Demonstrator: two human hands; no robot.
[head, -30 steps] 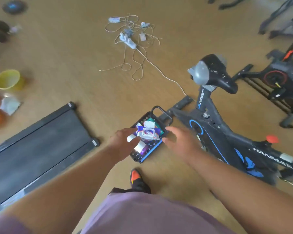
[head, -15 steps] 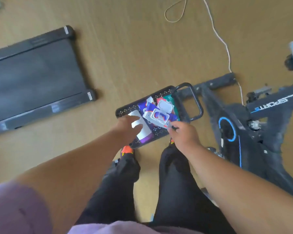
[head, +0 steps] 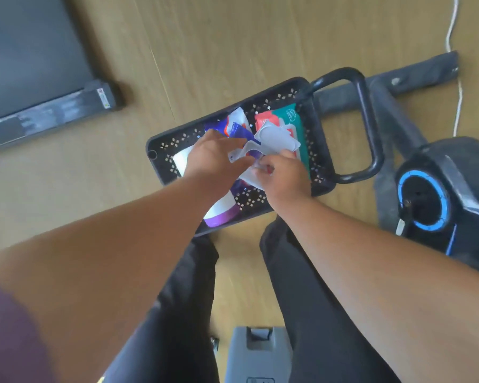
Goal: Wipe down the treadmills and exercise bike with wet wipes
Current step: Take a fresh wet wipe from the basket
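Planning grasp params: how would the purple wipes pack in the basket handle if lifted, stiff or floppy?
Probably floppy: the purple wipes pack looks like a soft film pouch, bent under the left hand. Its open flip lid looks rigid, so a better grip point. The glossy film may be slippery.

Bright even daylight, soft shadows, overall motion blur, wide-angle bending at edges, near forearms out of focus

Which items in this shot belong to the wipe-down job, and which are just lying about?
Job: wipe pack gripped by left hand and right hand; black basket; treadmill; exercise bike.
Lying about: white cable; grey object.
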